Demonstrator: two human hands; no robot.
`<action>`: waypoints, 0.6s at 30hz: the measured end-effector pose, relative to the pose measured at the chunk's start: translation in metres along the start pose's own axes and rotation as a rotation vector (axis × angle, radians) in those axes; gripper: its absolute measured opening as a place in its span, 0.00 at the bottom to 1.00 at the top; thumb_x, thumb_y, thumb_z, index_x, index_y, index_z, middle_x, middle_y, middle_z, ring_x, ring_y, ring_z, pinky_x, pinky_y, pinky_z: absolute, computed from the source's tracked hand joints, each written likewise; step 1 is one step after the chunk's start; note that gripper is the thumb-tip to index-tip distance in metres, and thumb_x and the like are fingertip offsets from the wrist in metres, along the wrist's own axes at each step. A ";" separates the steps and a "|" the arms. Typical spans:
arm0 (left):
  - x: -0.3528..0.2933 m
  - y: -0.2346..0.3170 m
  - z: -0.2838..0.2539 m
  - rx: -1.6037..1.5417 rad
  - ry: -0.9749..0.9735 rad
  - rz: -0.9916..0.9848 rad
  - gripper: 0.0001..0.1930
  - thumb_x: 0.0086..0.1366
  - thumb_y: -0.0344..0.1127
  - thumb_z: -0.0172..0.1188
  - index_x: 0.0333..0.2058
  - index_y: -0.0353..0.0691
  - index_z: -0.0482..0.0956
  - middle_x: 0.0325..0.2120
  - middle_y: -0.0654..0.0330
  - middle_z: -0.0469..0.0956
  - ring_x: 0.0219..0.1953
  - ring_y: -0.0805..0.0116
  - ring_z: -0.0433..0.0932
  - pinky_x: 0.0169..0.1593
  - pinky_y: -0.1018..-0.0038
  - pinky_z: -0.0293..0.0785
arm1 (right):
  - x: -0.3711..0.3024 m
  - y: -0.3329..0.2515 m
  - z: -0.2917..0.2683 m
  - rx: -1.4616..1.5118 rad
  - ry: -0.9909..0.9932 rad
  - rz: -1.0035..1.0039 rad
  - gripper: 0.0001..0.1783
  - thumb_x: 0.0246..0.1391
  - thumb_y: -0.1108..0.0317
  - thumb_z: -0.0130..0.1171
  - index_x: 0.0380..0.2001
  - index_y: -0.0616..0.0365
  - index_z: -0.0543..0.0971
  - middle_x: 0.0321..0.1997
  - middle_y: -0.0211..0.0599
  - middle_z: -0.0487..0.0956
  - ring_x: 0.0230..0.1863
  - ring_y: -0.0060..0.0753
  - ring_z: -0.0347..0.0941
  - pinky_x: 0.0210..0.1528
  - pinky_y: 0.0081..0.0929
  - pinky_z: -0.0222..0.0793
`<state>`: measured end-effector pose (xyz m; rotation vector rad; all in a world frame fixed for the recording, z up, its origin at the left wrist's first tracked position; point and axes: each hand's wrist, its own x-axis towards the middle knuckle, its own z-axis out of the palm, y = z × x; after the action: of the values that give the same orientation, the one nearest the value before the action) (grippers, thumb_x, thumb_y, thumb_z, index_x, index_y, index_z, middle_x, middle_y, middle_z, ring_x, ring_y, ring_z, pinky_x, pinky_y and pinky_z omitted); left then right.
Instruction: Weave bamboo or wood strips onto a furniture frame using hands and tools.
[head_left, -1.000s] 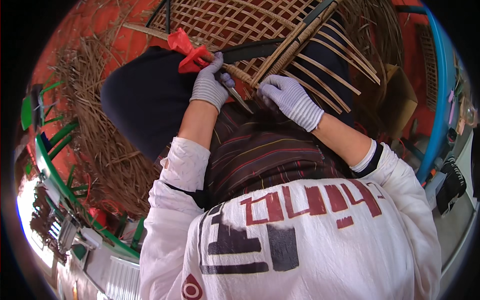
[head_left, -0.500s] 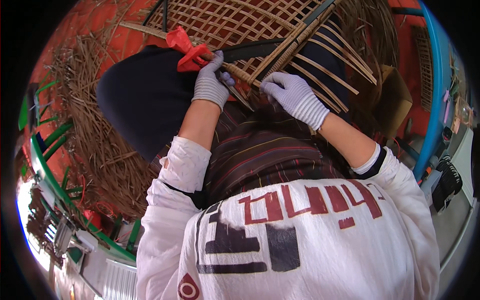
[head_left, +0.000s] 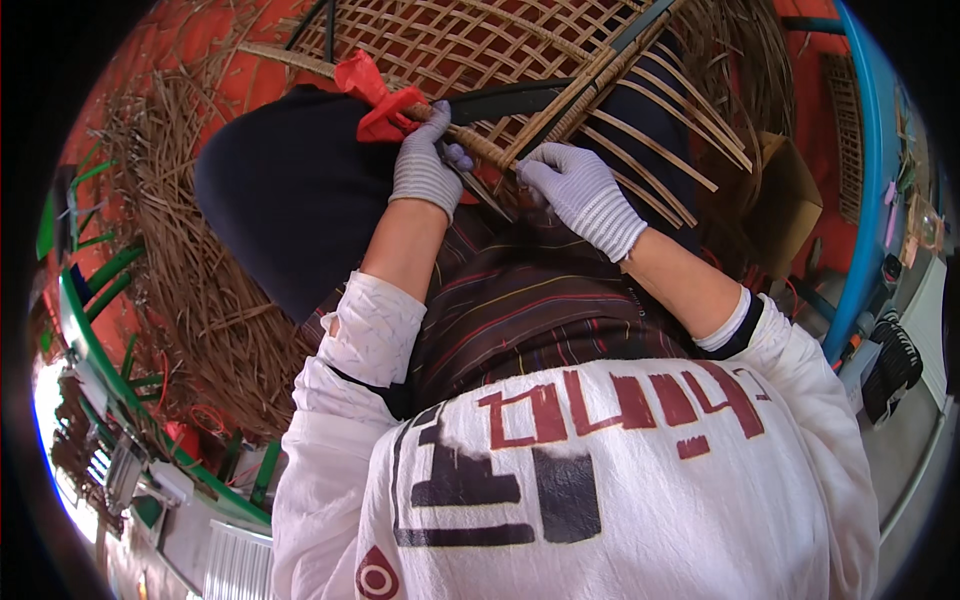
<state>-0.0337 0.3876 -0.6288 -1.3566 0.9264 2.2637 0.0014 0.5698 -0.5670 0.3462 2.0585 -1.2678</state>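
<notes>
- Woven panel (head_left: 480, 48), beyond both hands: probably light and springy; thin slats could snap, so grip its bound edge (head_left: 478, 144).
- Left hand (head_left: 422, 168) curls round a metal tool (head_left: 490, 198), thumb against that edge.
- Right hand (head_left: 582, 192), fingers bent at the corner (head_left: 507, 160); cannot tell whether pinching.

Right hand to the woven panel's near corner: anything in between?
Nothing visible: the right hand is right by the woven panel's near corner, contact unclear. The pointed tool in the left hand angles below that corner, not between.
</notes>
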 end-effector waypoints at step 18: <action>0.007 -0.003 -0.002 -0.029 -0.011 0.006 0.10 0.64 0.40 0.68 0.37 0.47 0.77 0.25 0.63 0.75 0.18 0.75 0.62 0.22 0.78 0.57 | 0.000 -0.006 0.014 -0.324 0.234 -0.248 0.15 0.56 0.60 0.60 0.30 0.63 0.81 0.28 0.55 0.81 0.34 0.58 0.79 0.42 0.43 0.75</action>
<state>-0.0340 0.3880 -0.6368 -1.3534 0.8984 2.2953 0.0038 0.5553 -0.5673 0.0937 2.5243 -1.0431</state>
